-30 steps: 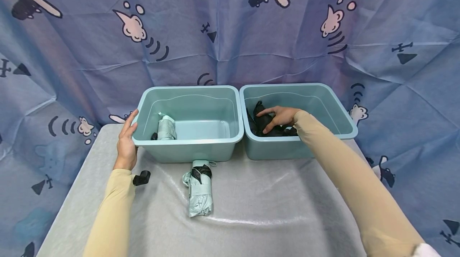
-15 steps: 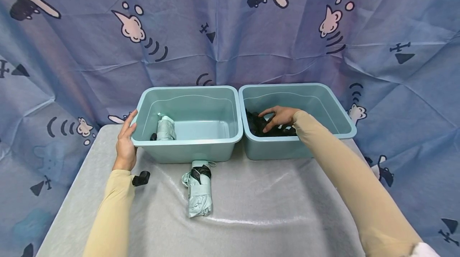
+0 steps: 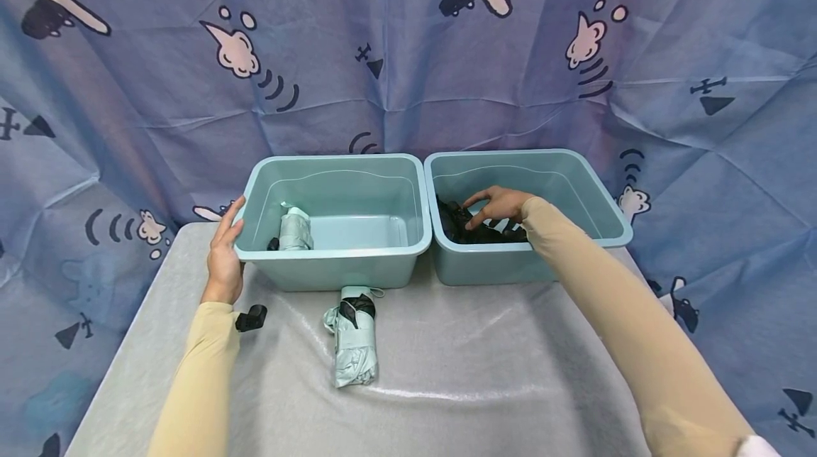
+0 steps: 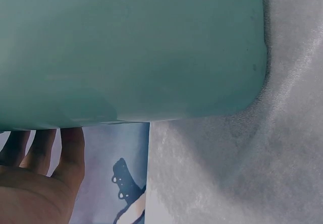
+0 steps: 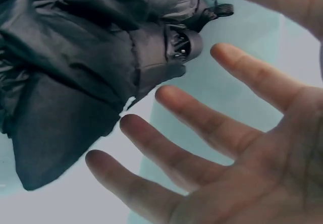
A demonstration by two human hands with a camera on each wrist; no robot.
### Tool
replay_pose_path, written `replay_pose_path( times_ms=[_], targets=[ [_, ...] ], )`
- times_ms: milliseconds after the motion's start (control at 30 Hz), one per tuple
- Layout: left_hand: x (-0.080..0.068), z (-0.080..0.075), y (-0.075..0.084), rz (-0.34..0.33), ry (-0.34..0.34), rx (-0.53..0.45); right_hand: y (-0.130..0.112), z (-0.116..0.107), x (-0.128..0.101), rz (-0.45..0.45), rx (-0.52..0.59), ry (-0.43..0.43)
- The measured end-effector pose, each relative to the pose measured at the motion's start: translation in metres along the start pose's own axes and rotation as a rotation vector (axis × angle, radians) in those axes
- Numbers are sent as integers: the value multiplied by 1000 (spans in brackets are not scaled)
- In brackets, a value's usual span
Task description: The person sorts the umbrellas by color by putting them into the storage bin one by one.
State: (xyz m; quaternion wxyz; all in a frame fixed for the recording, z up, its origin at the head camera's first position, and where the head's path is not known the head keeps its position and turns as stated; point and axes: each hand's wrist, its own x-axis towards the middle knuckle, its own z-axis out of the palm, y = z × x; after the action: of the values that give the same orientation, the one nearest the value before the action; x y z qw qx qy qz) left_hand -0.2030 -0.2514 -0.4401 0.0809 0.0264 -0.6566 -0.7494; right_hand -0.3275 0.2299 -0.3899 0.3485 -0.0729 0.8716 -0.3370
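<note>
On the gray table [image 3: 459,386], nearest you, a lt-green folded umbrella [image 3: 357,350] lies lengthwise, far end by the near wall of the L bin [image 3: 338,274]. Sm. blk piece [image 3: 252,317] sits at your L wrist. Your L hand [image 3: 223,262] is at that bin's left side, fingers extended along it, not wrapped round anything. Inside, in the near left part: another lt-green umbrella [image 3: 296,231], w/ a sm. dark bit [image 3: 273,244] just left of it. R bin [image 3: 498,269] stands right beside, approx. level w/ it. Your R hand [image 3: 501,206] is down in there, fingers spread, pinching nothing; can't tell if any fingertip touches. The blk folded umbrellas [image 5: 65,77] lie in the R bin's near left part, by your fingertips; they overlap, so no. unclear. Far back, a blue curtain [image 3: 383,59] w/ cartoon planes & clouds hangs behind both bins.
</note>
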Motion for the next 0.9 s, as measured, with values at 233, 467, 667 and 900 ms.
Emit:
replay_pose_path(
  times_ms=[233,467,667,900],
  targets=[
    [0,0,-1,2,2,6,-10,-8,-15,-35,68,-7],
    [-1,0,0,1,-1,8,-21,-11,-35,-92,120,-1],
    [-2,0,1,1,-2,14,-28,-8,-55,-154,153,11],
    [-2,1,1,1,4,13,-34,3,-84,-283,184,29]
  ],
)
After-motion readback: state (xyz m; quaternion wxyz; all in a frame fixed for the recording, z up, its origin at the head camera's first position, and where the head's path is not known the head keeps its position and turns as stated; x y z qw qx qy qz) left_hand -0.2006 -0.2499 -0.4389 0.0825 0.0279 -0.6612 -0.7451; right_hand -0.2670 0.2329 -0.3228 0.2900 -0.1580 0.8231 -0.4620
